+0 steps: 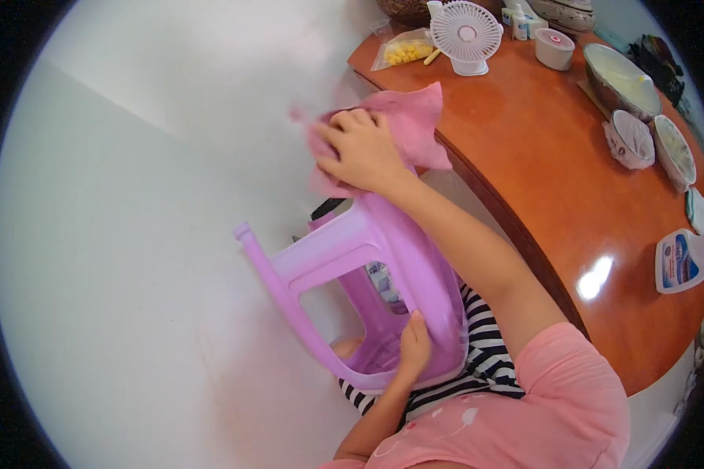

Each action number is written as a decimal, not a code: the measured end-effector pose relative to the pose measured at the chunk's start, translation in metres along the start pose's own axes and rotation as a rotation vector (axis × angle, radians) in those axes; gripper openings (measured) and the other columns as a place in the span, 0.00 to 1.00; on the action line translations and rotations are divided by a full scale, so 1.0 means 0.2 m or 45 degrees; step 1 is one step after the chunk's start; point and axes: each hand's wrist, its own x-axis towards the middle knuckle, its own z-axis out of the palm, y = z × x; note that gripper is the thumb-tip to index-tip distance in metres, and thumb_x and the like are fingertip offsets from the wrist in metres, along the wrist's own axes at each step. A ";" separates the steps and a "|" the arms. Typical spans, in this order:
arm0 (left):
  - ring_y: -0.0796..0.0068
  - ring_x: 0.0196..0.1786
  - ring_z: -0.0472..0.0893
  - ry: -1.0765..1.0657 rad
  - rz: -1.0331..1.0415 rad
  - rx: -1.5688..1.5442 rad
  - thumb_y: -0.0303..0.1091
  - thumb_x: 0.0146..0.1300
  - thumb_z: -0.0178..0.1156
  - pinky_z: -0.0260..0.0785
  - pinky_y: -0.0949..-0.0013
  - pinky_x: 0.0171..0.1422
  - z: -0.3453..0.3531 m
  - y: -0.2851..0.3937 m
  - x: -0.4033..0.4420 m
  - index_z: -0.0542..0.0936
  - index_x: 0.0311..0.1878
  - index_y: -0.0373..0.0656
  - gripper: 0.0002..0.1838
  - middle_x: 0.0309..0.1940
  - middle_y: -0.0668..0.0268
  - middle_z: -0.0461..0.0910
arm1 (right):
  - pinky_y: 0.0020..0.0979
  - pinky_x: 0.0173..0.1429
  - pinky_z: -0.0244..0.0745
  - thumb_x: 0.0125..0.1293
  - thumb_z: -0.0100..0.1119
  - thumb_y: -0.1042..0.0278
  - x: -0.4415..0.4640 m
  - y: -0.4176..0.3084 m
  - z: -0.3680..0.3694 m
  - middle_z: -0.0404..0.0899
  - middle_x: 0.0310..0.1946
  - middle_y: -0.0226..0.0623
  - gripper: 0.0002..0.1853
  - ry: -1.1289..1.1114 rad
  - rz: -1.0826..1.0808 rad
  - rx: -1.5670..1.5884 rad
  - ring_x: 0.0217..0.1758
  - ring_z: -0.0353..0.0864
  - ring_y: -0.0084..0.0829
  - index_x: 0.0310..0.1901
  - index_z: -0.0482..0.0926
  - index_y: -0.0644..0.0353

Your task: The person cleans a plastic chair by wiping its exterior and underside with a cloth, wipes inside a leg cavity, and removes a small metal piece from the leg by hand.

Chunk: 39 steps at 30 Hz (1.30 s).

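A purple plastic stool (426, 273) lies tilted on my lap, with its open leg frame turned to the left. My left hand (416, 344) grips the stool's lower edge, thumb on the outside and the other fingers mostly hidden behind the plastic. At the stool's upper end, my right hand (360, 152) has bent fingers closed over a pink cloth (414, 121). The cloth covers that end of the stool, and its loose part spreads to the right near the table edge. The cloth's left side is slightly blurred.
On the right curves a brown wooden table (524, 156) holding a small white fan (467, 35), a bag of yellow pieces (407, 52), a lidded white tub (554, 49), several bowls, and a white bottle with a blue label (678, 262). A pale floor (133, 273) spreads on the left.
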 end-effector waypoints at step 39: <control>0.47 0.39 0.76 -0.043 -0.125 0.009 0.49 0.70 0.32 0.66 0.59 0.46 -0.02 0.09 0.01 0.73 0.40 0.28 0.30 0.33 0.43 0.76 | 0.25 0.42 0.70 0.59 0.51 0.63 0.09 0.25 0.13 0.80 0.34 0.31 0.15 -0.593 0.562 1.466 0.36 0.76 0.22 0.41 0.80 0.63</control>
